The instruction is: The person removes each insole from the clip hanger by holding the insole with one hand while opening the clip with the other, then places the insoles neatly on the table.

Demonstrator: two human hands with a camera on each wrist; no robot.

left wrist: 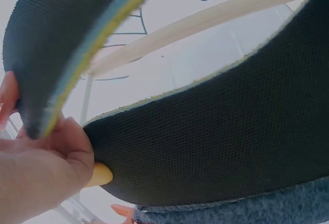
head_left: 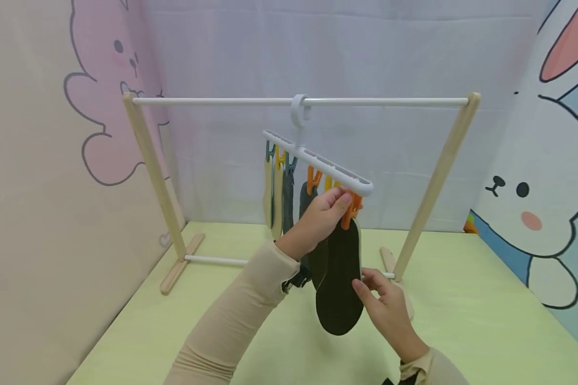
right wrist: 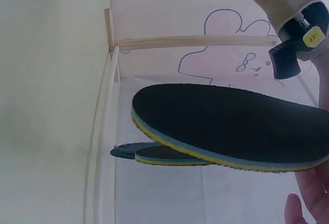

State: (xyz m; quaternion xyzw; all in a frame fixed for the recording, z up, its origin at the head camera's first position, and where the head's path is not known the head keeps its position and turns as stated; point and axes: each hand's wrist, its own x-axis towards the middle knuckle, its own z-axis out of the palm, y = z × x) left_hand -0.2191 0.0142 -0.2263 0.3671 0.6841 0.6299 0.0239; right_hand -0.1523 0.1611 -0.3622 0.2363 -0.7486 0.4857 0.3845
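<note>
A dark insole (head_left: 338, 299) with a blue-and-yellow edge hangs from an orange clothespin (head_left: 351, 211) at the near end of a white clip hanger (head_left: 318, 160). My left hand (head_left: 320, 219) pinches that clothespin between thumb and fingers. Low beside the insole's right edge is my right hand (head_left: 387, 305), fingers loosely bent. In the right wrist view my right hand's fingers (right wrist: 308, 185) reach partly behind the insole's edge, while the thumb shows apart from it. Another dark insole (left wrist: 221, 126) is close by in the left wrist view.
Several more insoles, pale ones (head_left: 277, 208) and dark ones, hang from coloured clothespins farther along. The hanger hooks over a white rod (head_left: 212, 101) between wooden posts (head_left: 435, 187). The rack stands on a yellow-green tabletop (head_left: 462, 299), with a white curtain (head_left: 221, 166) behind.
</note>
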